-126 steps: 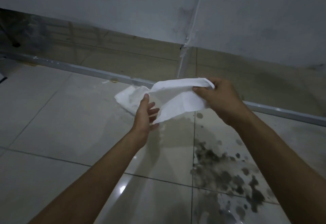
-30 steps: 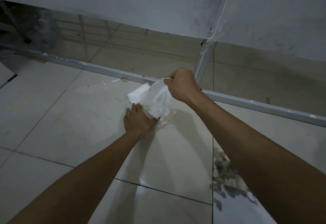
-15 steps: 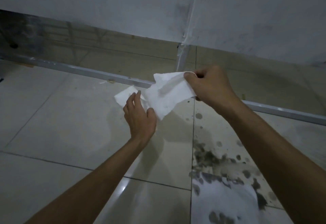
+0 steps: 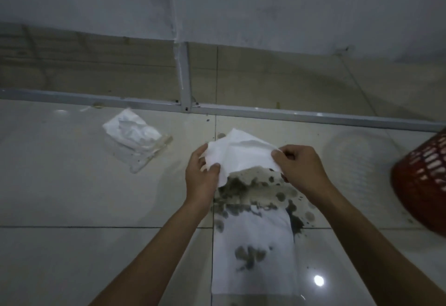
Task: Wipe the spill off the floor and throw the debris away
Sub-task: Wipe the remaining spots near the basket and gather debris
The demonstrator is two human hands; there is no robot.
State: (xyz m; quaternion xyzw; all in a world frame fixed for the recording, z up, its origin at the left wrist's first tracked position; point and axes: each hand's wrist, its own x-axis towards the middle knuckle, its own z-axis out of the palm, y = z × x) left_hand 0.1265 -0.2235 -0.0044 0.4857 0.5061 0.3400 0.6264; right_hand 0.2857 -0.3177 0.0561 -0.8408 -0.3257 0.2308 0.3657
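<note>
A dark blotchy spill (image 4: 260,192) spreads over the pale floor tiles in the middle. A white tissue sheet (image 4: 255,252) lies flat on its near part, soaked through with dark spots. Above the spill I hold a clean white tissue (image 4: 241,156) stretched between both hands: my left hand (image 4: 200,180) pinches its left edge and my right hand (image 4: 299,168) pinches its right edge. A crumpled, wet tissue (image 4: 135,136) lies on the floor to the left, apart from my hands.
A red plastic basket (image 4: 424,180) lies tilted at the right edge. A grey metal rail (image 4: 289,114) runs across the floor behind the spill, with an upright post (image 4: 184,76) and a white panel above it.
My left hand left the crumpled tissue on the floor and took the left edge of the clean one. The view swung right, showing the spill, the laid sheet and the red basket.
</note>
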